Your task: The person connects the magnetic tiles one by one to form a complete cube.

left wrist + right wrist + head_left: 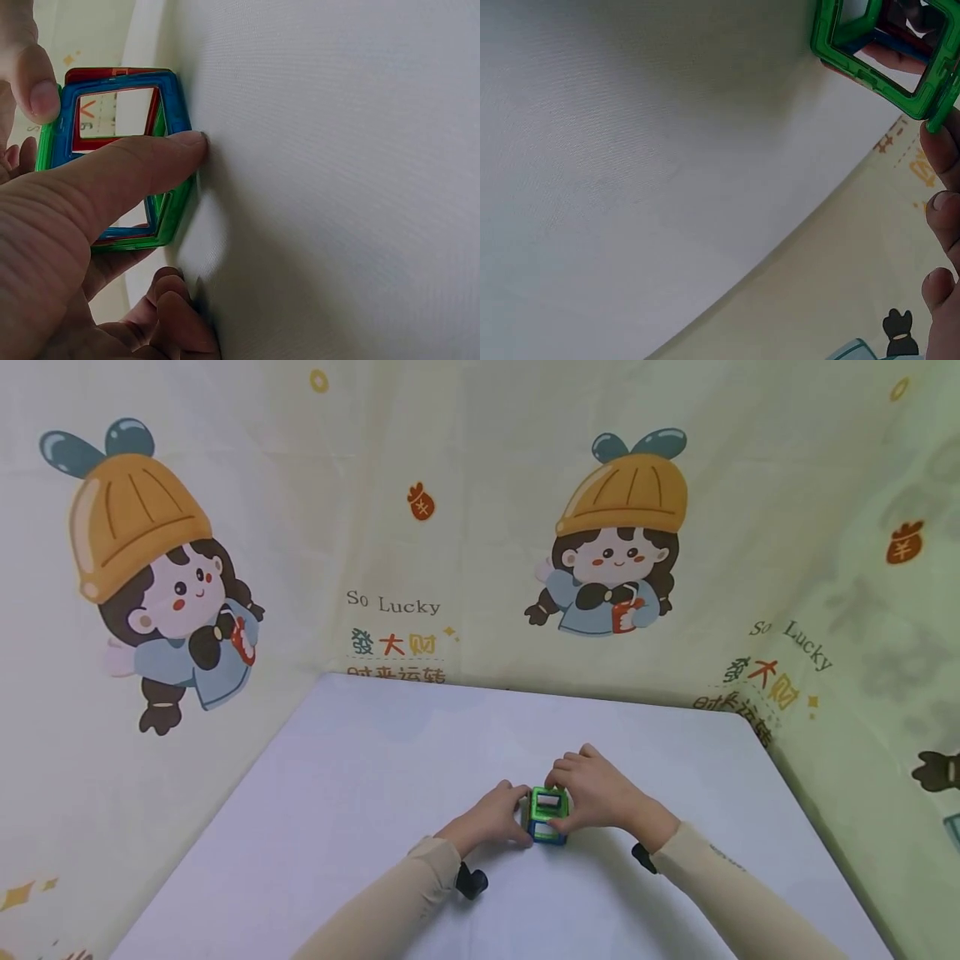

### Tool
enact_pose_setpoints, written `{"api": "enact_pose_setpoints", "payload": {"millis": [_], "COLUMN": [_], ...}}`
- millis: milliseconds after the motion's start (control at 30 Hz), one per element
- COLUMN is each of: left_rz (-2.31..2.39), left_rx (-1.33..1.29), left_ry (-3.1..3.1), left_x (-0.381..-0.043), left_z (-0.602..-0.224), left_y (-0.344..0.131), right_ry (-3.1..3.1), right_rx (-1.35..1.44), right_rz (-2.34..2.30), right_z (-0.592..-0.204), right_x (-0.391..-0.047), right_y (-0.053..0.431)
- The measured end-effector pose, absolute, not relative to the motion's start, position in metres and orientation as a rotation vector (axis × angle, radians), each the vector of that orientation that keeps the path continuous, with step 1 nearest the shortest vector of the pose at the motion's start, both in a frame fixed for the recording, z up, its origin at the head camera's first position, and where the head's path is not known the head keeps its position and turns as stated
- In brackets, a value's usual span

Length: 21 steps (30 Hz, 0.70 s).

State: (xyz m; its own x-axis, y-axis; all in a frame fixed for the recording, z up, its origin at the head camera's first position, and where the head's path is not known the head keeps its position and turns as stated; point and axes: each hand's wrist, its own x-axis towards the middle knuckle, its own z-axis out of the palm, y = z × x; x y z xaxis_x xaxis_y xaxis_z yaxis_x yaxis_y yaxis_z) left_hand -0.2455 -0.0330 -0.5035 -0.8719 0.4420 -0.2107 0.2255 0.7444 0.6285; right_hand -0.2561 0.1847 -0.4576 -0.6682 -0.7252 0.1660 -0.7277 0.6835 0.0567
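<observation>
A small cube of magnetic tiles, with see-through green, blue and red frames, stands on the white table. My left hand grips its left side; in the left wrist view the thumb lies across a blue frame, with the other fingers partly hidden behind. From the right, my right hand pinches the top green tile between thumb and fingers. The right wrist view shows a green square frame at the upper right, with a fingertip touching its edge.
The white tabletop spreads around the cube. Behind it and at both sides hangs a cream cloth printed with cartoon figures and lettering. Black wrist devices sit under both sleeves.
</observation>
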Motion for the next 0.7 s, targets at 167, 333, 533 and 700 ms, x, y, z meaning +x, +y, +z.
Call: {"api": "enact_pose_setpoints", "payload": {"millis": [167,333,533,700], "left_rz": [0.863,0.841,0.803,0.692], "left_rx": [0.506,0.498,0.521,0.586], "left_ry": [2.602,2.604,2.581,2.518], "left_x": [-0.245,-0.242,-0.245,-0.261], "left_z": [-0.506,-0.51,-0.504,-0.488], "left_y": [-0.035,-0.036,-0.04,-0.047], "right_ry": [-2.718,-2.712,-2.721,-2.749], "right_rx": [1.176,1.171,1.148,1.151], "right_rz": [0.051,0.077,0.102,0.101], "right_z": [-0.461,-0.471,-0.471,-0.462], "right_x": [-0.253,-0.249,-0.25,-0.254], "right_y": [0.186,0.188,0.188,0.188]}}
